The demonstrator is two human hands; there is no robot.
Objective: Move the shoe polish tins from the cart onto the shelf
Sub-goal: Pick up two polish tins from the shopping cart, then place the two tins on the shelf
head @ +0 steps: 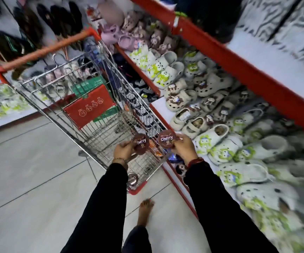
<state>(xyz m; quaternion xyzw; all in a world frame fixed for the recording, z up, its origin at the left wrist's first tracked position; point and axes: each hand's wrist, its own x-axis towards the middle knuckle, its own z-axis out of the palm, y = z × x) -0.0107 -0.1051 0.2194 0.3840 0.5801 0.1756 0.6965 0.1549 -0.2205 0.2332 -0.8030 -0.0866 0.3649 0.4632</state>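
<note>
My left hand (pixel 123 150) grips a round dark brown shoe polish tin (pixel 140 143) with "Cherry" on its lid, held above the near end of the wire cart (pixel 100 125). In my right hand (pixel 183 146) is a second, matching tin (pixel 166 139), over the cart's right rim beside the shelf. One more tin (pixel 133 178) lies in the cart's near bottom corner, partly behind my left sleeve. Orange-and-white packets (pixel 154 148) lie below the held tins. The red-edged shelf (pixel 167 110) on the right is crowded with clogs.
A red and green box (pixel 90 105) lies in the cart, which has an orange handle (pixel 47 50). White and green clogs (pixel 220 148) fill the lower shelf; a red upper shelf edge (pixel 238 66) runs above. My bare foot (pixel 144 210) stands on grey floor tiles.
</note>
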